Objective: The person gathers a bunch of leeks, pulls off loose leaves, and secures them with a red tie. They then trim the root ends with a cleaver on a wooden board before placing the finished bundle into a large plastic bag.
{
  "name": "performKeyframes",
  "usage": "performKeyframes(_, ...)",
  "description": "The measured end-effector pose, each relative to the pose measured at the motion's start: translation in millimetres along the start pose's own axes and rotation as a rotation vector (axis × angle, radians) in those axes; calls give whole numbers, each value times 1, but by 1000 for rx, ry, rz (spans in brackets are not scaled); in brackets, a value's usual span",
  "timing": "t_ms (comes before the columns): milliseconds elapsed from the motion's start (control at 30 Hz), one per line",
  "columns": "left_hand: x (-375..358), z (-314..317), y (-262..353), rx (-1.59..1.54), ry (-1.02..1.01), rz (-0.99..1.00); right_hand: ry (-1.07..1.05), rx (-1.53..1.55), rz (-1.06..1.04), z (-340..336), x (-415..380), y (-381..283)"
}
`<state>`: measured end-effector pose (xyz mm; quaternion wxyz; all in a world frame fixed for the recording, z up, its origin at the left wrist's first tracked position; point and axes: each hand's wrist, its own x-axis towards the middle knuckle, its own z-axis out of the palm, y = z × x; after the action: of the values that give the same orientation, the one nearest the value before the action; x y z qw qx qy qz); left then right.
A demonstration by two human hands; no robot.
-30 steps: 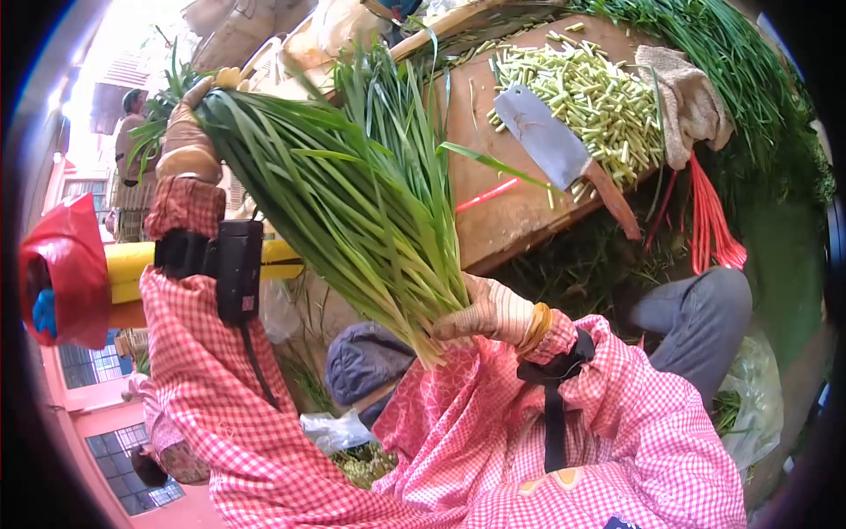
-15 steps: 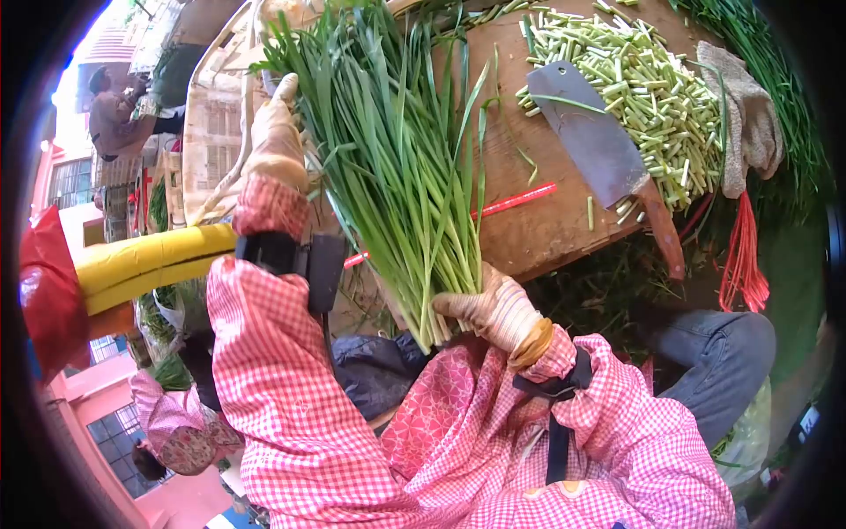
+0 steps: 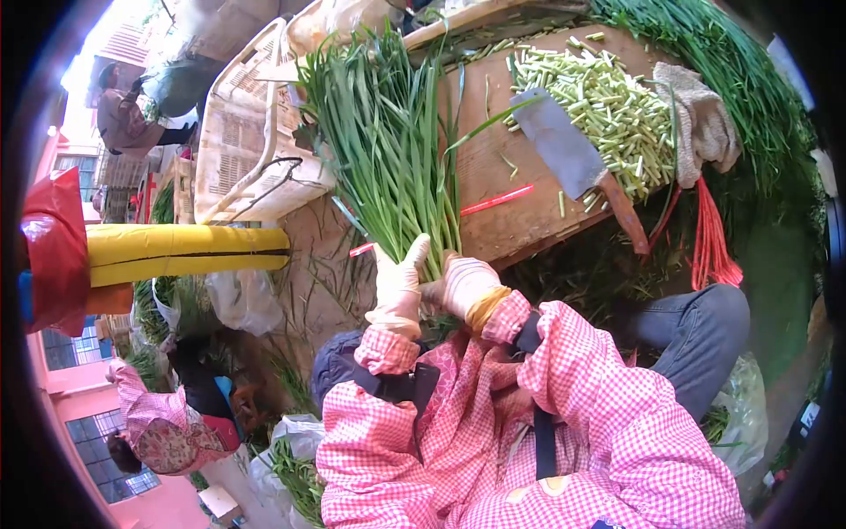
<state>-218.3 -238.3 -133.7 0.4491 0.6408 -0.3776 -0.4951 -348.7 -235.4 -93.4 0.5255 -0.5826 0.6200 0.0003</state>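
A long bunch of green chives lies over the edge of a wooden board, leaf tips pointing away and stem ends toward me. My right hand, in a pale glove, is closed round the lower stems. Close beside it, my gloved left hand grips the same stem end, its thumb raised along the stalks. Part of the left fingers and the stem ends are hidden. A cleaver rests on the board to the right, against a heap of chopped stem pieces.
The wooden board carries a red strip. A knitted glove and red strings hang at its right side, near more chives. To the left are a plastic basket, a yellow padded bar and two people.
My left hand has moved from the leaf tips down to the stem end, beside my right hand. The bunch stands slightly more upright, and the view has shifted.
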Motion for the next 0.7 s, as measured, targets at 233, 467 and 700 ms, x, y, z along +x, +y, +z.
performKeyframes(233,15,-11,9,-358,-31,-412,24,210,-85,-22,1,42)
performKeyframes(467,12,-4,13,-626,-109,-579,120,130,-129,-14,1,40)
performKeyframes(700,-13,17,67,-431,74,-675,19,317,-183,-9,15,47)
